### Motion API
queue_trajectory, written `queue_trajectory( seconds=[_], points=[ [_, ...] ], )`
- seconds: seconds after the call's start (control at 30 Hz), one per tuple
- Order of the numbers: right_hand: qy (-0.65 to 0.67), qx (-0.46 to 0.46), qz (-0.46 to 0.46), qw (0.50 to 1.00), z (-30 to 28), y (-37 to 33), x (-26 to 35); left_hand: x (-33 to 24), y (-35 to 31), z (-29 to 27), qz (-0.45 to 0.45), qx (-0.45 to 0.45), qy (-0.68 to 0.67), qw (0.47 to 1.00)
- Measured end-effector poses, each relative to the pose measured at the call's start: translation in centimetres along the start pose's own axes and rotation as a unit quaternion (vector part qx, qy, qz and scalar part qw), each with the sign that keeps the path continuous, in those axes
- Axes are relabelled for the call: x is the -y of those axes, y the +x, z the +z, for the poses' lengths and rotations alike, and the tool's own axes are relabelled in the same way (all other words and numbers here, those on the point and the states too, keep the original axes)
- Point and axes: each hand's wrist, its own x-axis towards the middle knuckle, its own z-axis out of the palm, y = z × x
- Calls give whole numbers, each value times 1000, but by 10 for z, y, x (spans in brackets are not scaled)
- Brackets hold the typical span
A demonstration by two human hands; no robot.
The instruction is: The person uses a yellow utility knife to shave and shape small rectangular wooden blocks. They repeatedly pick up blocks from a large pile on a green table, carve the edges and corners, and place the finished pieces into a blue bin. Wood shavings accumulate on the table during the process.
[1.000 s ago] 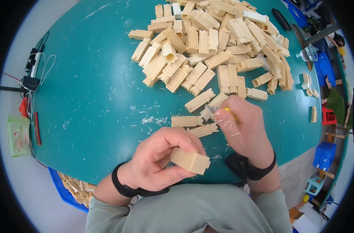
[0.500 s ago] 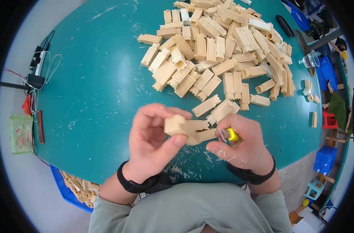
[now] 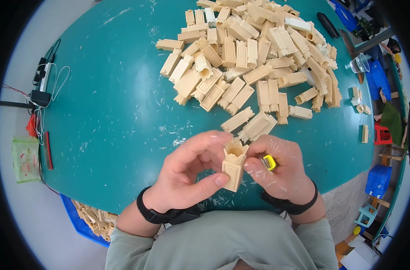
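Note:
My left hand [image 3: 189, 173] pinches a beige plastic piece [image 3: 233, 174] between thumb and fingers. The piece is a small four-sided box with a panelled side. Its open, crown-like jagged end points up and away from me. In my right hand [image 3: 283, 168] is a yellow-handled cutter [image 3: 270, 163], mostly hidden by the curled fingers. The right fingertips are right beside the piece's upper edge; whether they touch it I cannot tell. Just beyond my hands lie more such beige pieces [image 3: 238, 119], loose on the green tabletop [image 3: 119, 112].
A large heap of beige pieces [image 3: 259, 49] covers the far middle. Thin pale shavings are scattered about. A black object [image 3: 327, 25] and a clear cup [image 3: 359, 64] are at far right. A blue bin [image 3: 79, 225] of pieces stands lower left, a power strip [image 3: 45, 77] at left.
The piece in my left hand has turned, so its jagged opening now faces up. It has come nearer to me and to the right, and my right fingers are now close beside it.

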Motion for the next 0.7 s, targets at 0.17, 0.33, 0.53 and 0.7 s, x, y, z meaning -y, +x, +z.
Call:
queue_trajectory(
  seconds=[0.17, 0.33, 0.53, 0.7],
  points=[
    [-3, 28, 6, 1000, -1, 0, 1, -1, -2, -4, 14, 34, 74, 997],
    [65, 39, 82, 994, 2, -2, 4, 13, -6, -6, 76, -12, 55, 996],
    [79, -64, 52, 993, 13, -7, -4, 12, -5, -2, 105, -40, 109, 988],
    [55, -108, 4, 993, 16, -5, -1, 2, -8, 1, 96, -70, 121, 986]
  ],
)
